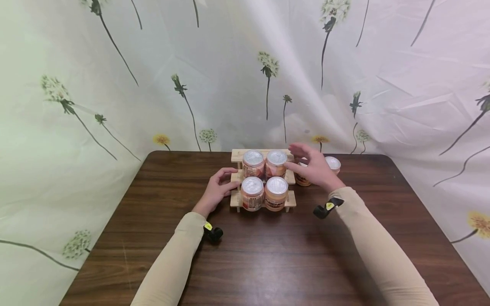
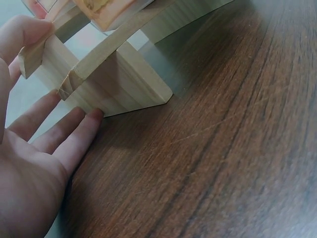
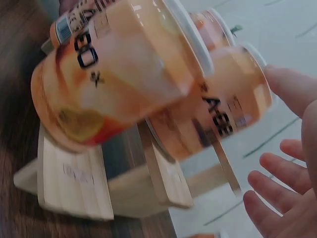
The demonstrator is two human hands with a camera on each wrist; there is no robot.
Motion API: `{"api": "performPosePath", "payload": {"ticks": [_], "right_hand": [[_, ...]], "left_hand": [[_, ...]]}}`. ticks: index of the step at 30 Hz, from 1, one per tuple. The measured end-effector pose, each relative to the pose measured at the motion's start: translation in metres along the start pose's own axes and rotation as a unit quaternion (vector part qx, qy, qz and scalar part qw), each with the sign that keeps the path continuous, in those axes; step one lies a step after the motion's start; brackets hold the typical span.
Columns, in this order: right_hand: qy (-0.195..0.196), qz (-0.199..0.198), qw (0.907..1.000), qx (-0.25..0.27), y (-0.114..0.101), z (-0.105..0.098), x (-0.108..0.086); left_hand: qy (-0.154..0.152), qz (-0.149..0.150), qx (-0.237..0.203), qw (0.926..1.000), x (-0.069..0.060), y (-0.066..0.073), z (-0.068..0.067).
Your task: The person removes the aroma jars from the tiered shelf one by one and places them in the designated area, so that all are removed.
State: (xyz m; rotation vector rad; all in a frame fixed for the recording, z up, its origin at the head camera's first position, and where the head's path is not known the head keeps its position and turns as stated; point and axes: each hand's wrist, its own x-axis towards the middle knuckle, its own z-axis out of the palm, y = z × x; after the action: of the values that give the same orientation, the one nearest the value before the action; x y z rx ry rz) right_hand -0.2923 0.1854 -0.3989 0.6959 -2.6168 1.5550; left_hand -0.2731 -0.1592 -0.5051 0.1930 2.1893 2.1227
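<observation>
A stepped wooden rack (image 1: 263, 151) stands toward the table's far edge. Its two lower steps each bear two jars with orange-toned sides and pale round lids, such as the front right jar (image 1: 276, 199) and the rear right jar (image 1: 276, 170). At the rack's left end, my left hand (image 1: 215, 191) touches the wood; its thumb lies by a slat (image 2: 94, 57) and the fingers reach the side panel (image 2: 136, 79). My right hand (image 1: 314, 169) is spread beside the rear right jar, its thumb tip at the lid's edge. Nothing is held in that hand.
Right of the rack, partly hidden by my right hand, is another jar (image 1: 303, 180). A further jar (image 1: 333, 164) stands behind the wrist. The brown wooden table (image 1: 245, 259) ends at a fabric backdrop (image 1: 229, 85) printed with dandelions.
</observation>
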Motion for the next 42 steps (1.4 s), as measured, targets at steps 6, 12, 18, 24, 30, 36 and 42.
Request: {"api": "performPosePath", "payload": {"ticks": [6, 12, 18, 24, 30, 36, 42], "right_hand": [[-0.017, 0.006, 0.9997, -0.018, -0.006, 0.007, 0.001], [-0.030, 0.001, 0.9995, -0.009, -0.017, 0.011, 0.001], [-0.041, -0.005, 0.9991, 0.000, -0.019, 0.019, 0.008], [-0.031, -0.004, 0.9994, -0.014, -0.014, 0.024, 0.011], [-0.021, 0.005, 0.9997, 0.008, -0.014, 0.025, 0.009], [-0.011, 0.010, 0.9996, 0.024, -0.016, 0.024, 0.006], [0.009, 0.011, 0.9996, 0.023, -0.019, 0.018, 0.004]], "left_hand": [[-0.002, -0.002, -0.010, 0.9999, 0.001, -0.001, -0.001], [-0.003, -0.004, -0.010, 0.9999, 0.001, -0.001, -0.001], [-0.003, -0.003, -0.011, 0.9999, 0.001, 0.000, 0.000], [0.000, -0.005, -0.011, 0.9999, -0.001, 0.001, 0.000], [-0.001, -0.002, -0.012, 0.9999, -0.001, 0.000, 0.001], [-0.003, -0.001, -0.014, 0.9999, 0.000, -0.002, 0.001], [0.001, 0.002, -0.015, 0.9999, -0.001, -0.001, 0.001]]}}
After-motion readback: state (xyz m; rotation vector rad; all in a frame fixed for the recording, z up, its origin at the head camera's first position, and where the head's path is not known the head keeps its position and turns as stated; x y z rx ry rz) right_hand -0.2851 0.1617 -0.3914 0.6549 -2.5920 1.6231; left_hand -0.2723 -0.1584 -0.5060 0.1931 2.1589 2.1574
